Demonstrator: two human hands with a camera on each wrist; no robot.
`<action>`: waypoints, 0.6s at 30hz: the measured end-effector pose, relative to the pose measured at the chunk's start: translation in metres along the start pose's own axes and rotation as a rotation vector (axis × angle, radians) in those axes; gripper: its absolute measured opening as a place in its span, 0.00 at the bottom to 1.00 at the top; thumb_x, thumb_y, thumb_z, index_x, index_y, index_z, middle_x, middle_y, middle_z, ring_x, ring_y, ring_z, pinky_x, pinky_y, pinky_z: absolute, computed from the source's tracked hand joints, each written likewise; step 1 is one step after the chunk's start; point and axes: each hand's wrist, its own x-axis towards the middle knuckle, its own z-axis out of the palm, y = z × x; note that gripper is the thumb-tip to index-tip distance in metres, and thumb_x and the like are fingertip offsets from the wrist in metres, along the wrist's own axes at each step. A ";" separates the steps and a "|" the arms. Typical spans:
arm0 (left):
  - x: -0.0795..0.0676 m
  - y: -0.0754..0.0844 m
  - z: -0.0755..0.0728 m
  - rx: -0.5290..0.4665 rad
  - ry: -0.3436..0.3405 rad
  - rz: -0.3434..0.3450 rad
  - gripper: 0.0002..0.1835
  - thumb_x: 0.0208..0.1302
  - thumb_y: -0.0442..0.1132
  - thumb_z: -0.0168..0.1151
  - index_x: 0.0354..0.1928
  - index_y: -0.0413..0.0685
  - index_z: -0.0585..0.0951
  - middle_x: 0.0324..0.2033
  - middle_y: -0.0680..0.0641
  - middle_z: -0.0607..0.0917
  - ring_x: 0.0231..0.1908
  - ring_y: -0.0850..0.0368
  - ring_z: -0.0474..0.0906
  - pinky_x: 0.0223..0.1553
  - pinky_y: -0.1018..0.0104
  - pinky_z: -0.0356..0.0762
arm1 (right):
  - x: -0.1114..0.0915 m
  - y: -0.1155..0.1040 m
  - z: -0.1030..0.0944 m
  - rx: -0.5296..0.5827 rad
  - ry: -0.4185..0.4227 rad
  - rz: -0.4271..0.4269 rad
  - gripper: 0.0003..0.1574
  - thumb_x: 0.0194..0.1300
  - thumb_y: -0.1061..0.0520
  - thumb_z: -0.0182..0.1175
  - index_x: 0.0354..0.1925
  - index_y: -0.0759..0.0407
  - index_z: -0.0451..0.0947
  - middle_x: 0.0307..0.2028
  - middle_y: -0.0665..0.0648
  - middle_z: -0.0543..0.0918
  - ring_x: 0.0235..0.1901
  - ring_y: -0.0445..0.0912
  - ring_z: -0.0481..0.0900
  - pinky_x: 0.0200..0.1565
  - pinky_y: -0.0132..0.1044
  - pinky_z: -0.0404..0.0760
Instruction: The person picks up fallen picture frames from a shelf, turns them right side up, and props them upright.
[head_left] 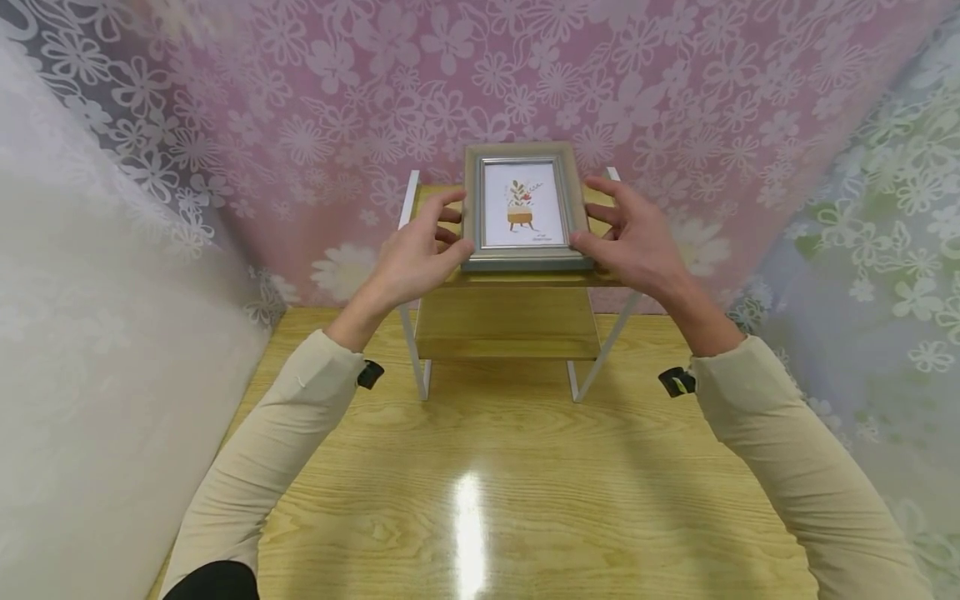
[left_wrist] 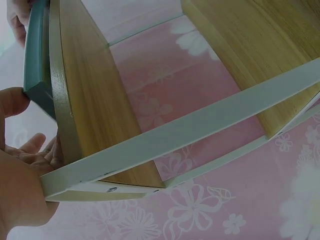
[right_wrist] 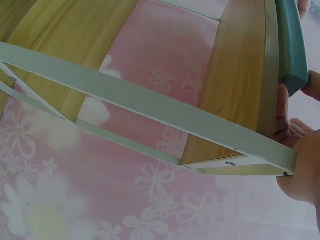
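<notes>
A picture frame [head_left: 474, 208] with a grey-brown border, holding a print of a potted plant, rests on the upper board of a small two-tier shelf [head_left: 510, 323]. Its teal side shows at the edge of the left wrist view. My left hand [head_left: 412, 254] holds the frame's left side, thumb at the lower left corner. On the opposite side my right hand [head_left: 637, 237] grips it, thumb on the lower right corner and fingers along the edge. The frame's underside is hidden, so I cannot tell whether it lies fully flat.
White metal legs [head_left: 609, 350] carry the shelf's two wooden boards. A pink floral curtain [head_left: 337, 125] hangs close behind, with pale curtains [head_left: 885, 275] at the sides. Below is a glossy wood-pattern floor [head_left: 390, 483].
</notes>
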 end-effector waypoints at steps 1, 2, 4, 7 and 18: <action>0.000 0.000 0.000 -0.017 0.002 0.002 0.33 0.65 0.45 0.56 0.70 0.59 0.57 0.59 0.49 0.72 0.49 0.59 0.77 0.45 0.64 0.77 | -0.001 -0.003 0.000 0.009 0.005 -0.007 0.44 0.61 0.58 0.63 0.71 0.54 0.56 0.65 0.62 0.67 0.29 0.38 0.80 0.24 0.27 0.75; 0.000 -0.001 0.001 -0.027 0.005 0.005 0.33 0.65 0.45 0.56 0.70 0.59 0.57 0.59 0.49 0.72 0.50 0.59 0.77 0.46 0.64 0.77 | -0.002 -0.006 -0.001 0.015 0.008 -0.012 0.44 0.61 0.59 0.63 0.71 0.55 0.56 0.65 0.63 0.67 0.29 0.37 0.80 0.24 0.26 0.75; 0.000 -0.001 0.001 -0.038 0.017 0.014 0.33 0.65 0.45 0.56 0.70 0.60 0.57 0.60 0.50 0.71 0.49 0.59 0.77 0.45 0.64 0.78 | -0.006 -0.013 -0.001 0.023 0.014 -0.023 0.44 0.60 0.61 0.63 0.71 0.57 0.56 0.65 0.66 0.66 0.27 0.38 0.79 0.25 0.25 0.74; -0.001 -0.001 0.002 -0.040 0.049 0.039 0.33 0.64 0.45 0.58 0.70 0.60 0.58 0.60 0.51 0.72 0.47 0.60 0.79 0.44 0.65 0.78 | -0.011 -0.025 -0.002 0.015 0.022 -0.038 0.46 0.60 0.63 0.62 0.72 0.58 0.53 0.67 0.66 0.63 0.26 0.37 0.78 0.26 0.23 0.73; -0.002 -0.003 0.002 -0.100 0.046 0.067 0.43 0.58 0.40 0.65 0.72 0.50 0.54 0.57 0.47 0.69 0.44 0.59 0.77 0.43 0.67 0.78 | -0.011 -0.024 -0.003 -0.006 0.000 -0.086 0.53 0.61 0.63 0.62 0.74 0.51 0.43 0.66 0.63 0.63 0.30 0.34 0.80 0.34 0.22 0.77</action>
